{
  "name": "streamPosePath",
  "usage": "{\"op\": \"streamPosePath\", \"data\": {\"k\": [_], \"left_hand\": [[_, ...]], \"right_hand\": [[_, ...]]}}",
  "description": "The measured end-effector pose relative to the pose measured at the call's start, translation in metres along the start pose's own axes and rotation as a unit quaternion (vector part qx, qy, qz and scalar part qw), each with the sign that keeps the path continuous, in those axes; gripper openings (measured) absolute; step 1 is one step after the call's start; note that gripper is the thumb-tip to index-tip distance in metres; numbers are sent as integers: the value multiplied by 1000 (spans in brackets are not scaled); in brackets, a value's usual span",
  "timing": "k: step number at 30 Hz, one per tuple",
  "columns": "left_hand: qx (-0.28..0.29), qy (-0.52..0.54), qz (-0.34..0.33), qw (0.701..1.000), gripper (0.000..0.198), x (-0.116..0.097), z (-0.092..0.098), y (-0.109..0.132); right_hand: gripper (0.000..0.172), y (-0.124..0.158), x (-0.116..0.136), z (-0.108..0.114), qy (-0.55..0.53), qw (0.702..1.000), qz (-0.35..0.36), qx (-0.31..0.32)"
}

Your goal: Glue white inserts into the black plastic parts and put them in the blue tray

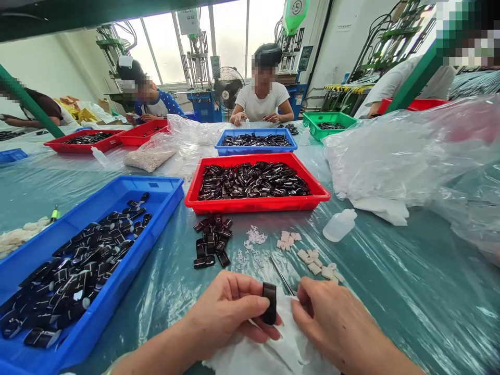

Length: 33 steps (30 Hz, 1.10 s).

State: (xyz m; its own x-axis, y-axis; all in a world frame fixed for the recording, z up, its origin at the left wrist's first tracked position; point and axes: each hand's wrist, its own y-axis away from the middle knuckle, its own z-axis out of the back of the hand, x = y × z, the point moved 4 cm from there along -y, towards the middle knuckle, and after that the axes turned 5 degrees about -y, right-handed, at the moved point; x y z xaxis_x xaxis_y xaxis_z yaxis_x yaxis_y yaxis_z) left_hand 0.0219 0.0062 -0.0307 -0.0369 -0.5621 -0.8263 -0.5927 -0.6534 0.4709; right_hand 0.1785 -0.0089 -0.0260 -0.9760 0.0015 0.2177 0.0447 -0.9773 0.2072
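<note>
In my left hand (238,307) is a small glossy black plastic piece (269,303), held upright between thumb and fingers. My right hand (332,317) is closed on a thin pointed metal tool (282,275), whose tip points away from me. A white cloth (269,357) lies under both hands, and the right fingers touch it. Beyond the hands lie a loose group of black pieces (212,242), a scatter of white scraps (253,242) and small cream-coloured pads (288,240). The right fingertips are partly hidden.
A blue tray (156,229) of black pieces stands at left, and a red tray (258,204) full of them ahead. A clear squeeze bottle (339,225) lies right of centre. Plastic sheeting (410,151) is heaped at right. Co-workers sit across the plastic-covered table.
</note>
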Motion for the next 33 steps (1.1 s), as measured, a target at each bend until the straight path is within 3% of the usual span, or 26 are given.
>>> {"op": "streamPosePath", "data": {"k": [5, 11, 15, 18, 22, 26, 30, 33], "left_hand": [[6, 1, 3, 1000, 21, 4, 2, -1], [3, -28, 27, 999, 24, 7, 1, -5], [6, -33, 36, 999, 25, 7, 0, -5], [15, -28, 35, 999, 27, 7, -1, -4], [31, -24, 32, 999, 29, 6, 0, -3], [58, -15, 20, 998, 28, 6, 0, -3], [98, 16, 11, 995, 26, 8, -1, -3], [121, 33, 7, 992, 26, 10, -3, -2]], "right_hand": [[17, 3, 0, -8, -16, 1000, 21, -4], [29, 4, 1, -12, -59, 998, 5, 30], [13, 1, -3, -2, -122, 992, 30, 29], [13, -2, -11, 14, -217, 974, 59, 27], [22, -4, -20, 35, -421, 905, 55, 16], [34, 1, -16, 42, -588, 808, -22, -18], [34, 4, -10, 42, -700, 707, -59, -81], [38, 1, -13, 42, -747, 655, -59, -101]]}}
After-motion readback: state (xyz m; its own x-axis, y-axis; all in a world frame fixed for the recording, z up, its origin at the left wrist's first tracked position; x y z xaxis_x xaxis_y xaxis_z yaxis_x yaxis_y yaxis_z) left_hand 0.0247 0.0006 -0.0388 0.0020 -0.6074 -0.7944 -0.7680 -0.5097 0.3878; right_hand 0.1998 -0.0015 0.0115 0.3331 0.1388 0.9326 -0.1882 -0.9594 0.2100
